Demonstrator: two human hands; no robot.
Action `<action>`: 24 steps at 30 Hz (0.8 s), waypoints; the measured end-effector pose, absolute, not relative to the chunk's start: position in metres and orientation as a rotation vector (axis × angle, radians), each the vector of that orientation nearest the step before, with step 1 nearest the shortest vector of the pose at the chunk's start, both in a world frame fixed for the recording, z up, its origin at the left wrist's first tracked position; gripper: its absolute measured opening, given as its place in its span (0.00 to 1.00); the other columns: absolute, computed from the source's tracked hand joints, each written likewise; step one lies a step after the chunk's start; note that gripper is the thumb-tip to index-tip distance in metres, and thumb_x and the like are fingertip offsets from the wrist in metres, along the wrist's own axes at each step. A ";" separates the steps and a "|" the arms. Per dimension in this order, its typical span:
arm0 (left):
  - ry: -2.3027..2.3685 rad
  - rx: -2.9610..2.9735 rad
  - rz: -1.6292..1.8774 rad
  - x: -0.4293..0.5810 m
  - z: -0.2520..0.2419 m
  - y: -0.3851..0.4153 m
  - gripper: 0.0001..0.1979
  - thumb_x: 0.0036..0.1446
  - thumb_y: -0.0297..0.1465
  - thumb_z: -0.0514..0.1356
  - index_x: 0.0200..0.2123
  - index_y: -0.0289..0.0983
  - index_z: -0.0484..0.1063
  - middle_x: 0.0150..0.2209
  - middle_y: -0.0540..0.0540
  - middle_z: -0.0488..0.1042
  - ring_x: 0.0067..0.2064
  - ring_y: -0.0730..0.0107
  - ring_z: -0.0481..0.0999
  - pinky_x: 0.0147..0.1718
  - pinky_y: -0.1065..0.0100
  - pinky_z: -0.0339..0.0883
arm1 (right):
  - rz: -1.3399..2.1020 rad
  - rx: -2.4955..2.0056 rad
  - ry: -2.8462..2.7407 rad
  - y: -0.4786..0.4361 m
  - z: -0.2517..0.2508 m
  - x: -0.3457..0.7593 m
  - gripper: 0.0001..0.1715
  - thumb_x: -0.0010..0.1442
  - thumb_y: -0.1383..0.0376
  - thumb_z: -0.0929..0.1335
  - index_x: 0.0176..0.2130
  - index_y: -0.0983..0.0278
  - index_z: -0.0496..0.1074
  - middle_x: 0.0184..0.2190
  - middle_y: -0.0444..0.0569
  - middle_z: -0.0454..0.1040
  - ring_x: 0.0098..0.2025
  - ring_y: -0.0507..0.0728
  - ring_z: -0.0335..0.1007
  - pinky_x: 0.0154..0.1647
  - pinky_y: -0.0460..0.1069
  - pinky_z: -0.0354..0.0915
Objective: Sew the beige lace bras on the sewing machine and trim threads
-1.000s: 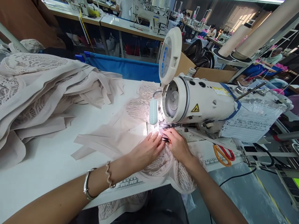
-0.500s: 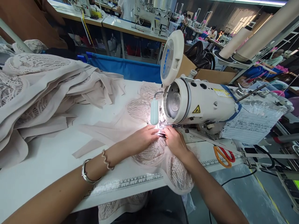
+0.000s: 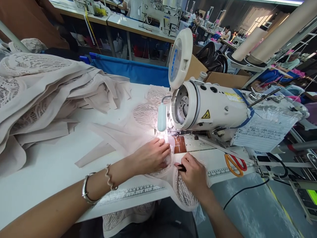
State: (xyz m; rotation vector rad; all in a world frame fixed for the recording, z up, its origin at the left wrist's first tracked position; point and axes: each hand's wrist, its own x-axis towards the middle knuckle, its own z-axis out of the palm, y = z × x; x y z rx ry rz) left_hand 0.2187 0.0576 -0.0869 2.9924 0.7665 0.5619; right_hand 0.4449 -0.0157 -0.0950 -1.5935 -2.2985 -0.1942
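My left hand [image 3: 156,155] is on a pale pink lace garment piece [image 3: 184,190], just in front of the sewing machine's lit needle area. Its fingers are curled and closed on the fabric; the thumb is mostly hidden. To the right, my right hand [image 3: 194,173] is closed around small black thread snips [image 3: 182,168], partly covered by the fingers, over the lace near the table's front edge. The white sewing machine [image 3: 213,105] stands behind both hands, its round front cover [image 3: 180,58] swung up. A pale green lamp [image 3: 161,117] hangs beside the needle.
A heap of matching lace pieces [image 3: 61,89] covers the table's left side. Orange-handled scissors [image 3: 232,165] lie to the right, beside a ruler strip [image 3: 135,195] along the front edge. A written paper sheet [image 3: 264,127] hangs from the machine. A blue cloth bin [image 3: 133,71] stands behind.
Both hands have drawn back from the needle toward the front edge, the right one farther, carrying the snips. A brown plate beside the needle is now uncovered.
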 end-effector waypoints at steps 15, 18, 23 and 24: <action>0.619 2.899 0.596 0.216 -0.079 0.070 0.14 0.72 0.33 0.53 0.40 0.37 0.78 0.43 0.41 0.79 0.49 0.57 0.75 0.51 0.54 0.66 | 0.040 -1.854 -2.719 0.053 -0.062 0.445 0.46 0.53 0.74 0.65 0.68 0.50 0.64 0.32 0.45 0.84 0.31 0.58 0.75 0.29 0.49 0.53; 0.657 2.891 0.632 0.216 -0.079 0.070 0.13 0.72 0.33 0.54 0.38 0.37 0.77 0.44 0.41 0.79 0.50 0.56 0.74 0.52 0.54 0.63 | 0.071 -1.861 -2.707 0.057 -0.059 0.441 0.45 0.54 0.74 0.65 0.67 0.50 0.65 0.34 0.46 0.84 0.33 0.59 0.75 0.30 0.50 0.53; 0.715 2.925 0.604 0.214 -0.080 0.072 0.15 0.74 0.32 0.49 0.42 0.36 0.76 0.42 0.42 0.79 0.49 0.57 0.74 0.54 0.53 0.58 | 0.152 -1.802 -2.748 0.059 -0.054 0.442 0.41 0.57 0.74 0.64 0.67 0.53 0.66 0.38 0.46 0.85 0.37 0.58 0.77 0.32 0.49 0.55; 0.720 2.931 0.592 0.213 -0.080 0.072 0.16 0.74 0.33 0.48 0.45 0.36 0.75 0.42 0.42 0.79 0.49 0.57 0.74 0.54 0.53 0.58 | 0.143 -1.773 -2.755 0.059 -0.054 0.443 0.40 0.58 0.73 0.63 0.66 0.53 0.68 0.39 0.46 0.85 0.38 0.58 0.77 0.33 0.49 0.56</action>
